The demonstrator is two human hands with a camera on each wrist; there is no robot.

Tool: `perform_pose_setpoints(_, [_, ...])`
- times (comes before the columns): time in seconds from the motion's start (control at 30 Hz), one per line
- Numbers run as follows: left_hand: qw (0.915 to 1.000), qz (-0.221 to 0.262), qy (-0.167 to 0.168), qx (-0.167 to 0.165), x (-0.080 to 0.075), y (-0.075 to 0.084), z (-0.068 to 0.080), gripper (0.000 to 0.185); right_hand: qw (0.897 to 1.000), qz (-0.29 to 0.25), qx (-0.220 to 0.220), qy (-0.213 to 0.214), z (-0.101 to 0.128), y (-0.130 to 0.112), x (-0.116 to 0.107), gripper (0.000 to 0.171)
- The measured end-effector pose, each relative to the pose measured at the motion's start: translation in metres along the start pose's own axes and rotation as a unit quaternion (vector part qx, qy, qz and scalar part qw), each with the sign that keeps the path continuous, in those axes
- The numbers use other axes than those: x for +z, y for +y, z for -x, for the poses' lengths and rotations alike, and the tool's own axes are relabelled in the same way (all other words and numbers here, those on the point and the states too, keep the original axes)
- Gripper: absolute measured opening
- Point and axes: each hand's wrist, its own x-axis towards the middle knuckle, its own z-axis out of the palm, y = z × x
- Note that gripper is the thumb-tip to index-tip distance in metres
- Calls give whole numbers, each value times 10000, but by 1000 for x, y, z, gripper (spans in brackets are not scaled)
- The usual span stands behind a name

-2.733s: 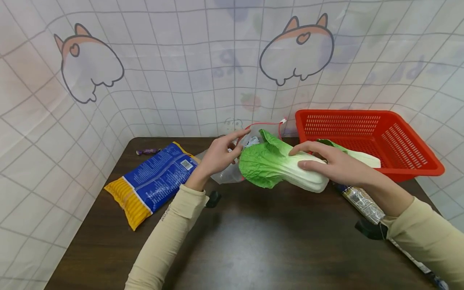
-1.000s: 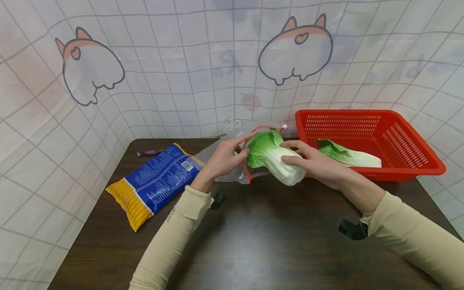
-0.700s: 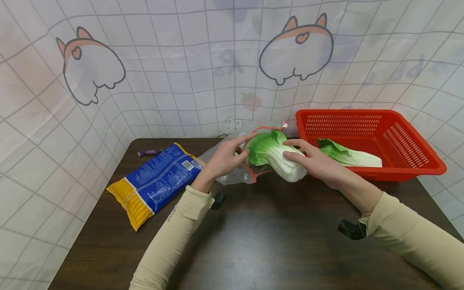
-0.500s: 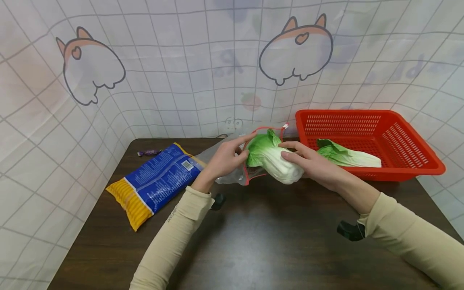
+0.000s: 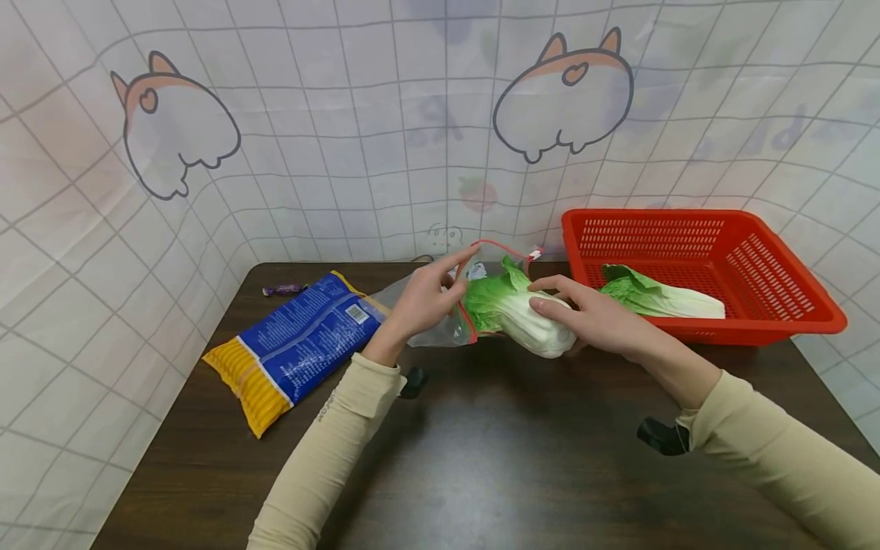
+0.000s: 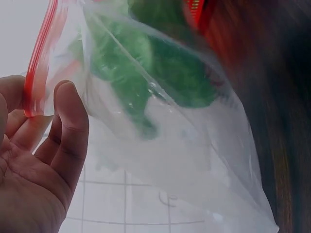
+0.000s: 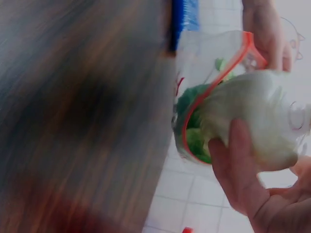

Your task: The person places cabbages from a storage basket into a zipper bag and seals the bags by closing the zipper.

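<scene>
Green-and-white Chinese cabbage [image 5: 525,317], leaf end inside a clear plastic bag [image 5: 440,334] with a red zip rim

Head view: from centre, the cabbage lies toward four o'clock, leaves through the bag's mouth, white base outside. The right-hand grip [image 5: 591,317] holds the ribbed stalk; the left-hand grip [image 5: 426,298] is on the rim. That broad base could jam in the mouth, and the frilled leaf curling toward twelve o'clock might catch and fold back. A pillow-shaped, glossy blue-and-yellow packet [image 5: 305,347] lies at eight o'clock on the dark wood-grain counter [image 5: 481,435]. At three o'clock, a perforated red plastic basket [image 5: 763,327] holds another pale-stemmed cabbage [image 5: 677,300].

Left wrist view: at nine o'clock, fingers lightly pinch the ridged rim. Should it slip, the limp film would probably sag and narrow the mouth. Crumpled leaves show green through thin, creased plastic toward twelve.

Right wrist view: blurred; fingers press the rounded stalk around four o'clock. Its smooth surface could slide from them under a hard push. The rim bows round the leaves.
</scene>
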Motion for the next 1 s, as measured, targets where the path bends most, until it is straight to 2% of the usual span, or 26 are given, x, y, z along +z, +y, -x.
perform_pose_setpoints(0.23, [9998, 138, -97, -77, 6, 1, 8, 53, 9982, -81, -345, 493, 4, -2, 0, 45])
perform_pose_setpoints(0.4, [9974, 644, 221, -256, 8, -2, 22, 51, 9912, 428, -784, 979, 9, -2, 7, 40])
perform_pose_setpoints(0.47, [9968, 674, 353, -248, 9, -3, 26, 51, 9865, 577, -958, 1199, 10, -2, 10, 39])
perform_pose_setpoints(0.53, [9972, 565, 451, -187, 9, -3, 29, 52, 9853, 497, -1001, 1292, 12, -2, 13, 40])
perform_pose_setpoints(0.63, [9975, 442, 538, -73, 11, -3, 31, 53, 9886, 103, -946, 1166, 16, -3, 16, 44])
perform_pose_setpoints(0.83, [9960, 642, 609, -79, 14, -4, 36, 52, 9929, -708, -663, 686, 25, 7, 20, 52])
perform_pose_setpoints(0.93, [9962, 612, 610, -46, 14, -4, 37, 52, 9914, -880, -712, 662, 27, 12, 22, 52])
perform_pose_setpoints(1.0, [9966, 551, 621, -2, 14, -4, 37, 52, 9905, -746, -832, 804, 27, 12, 24, 50])
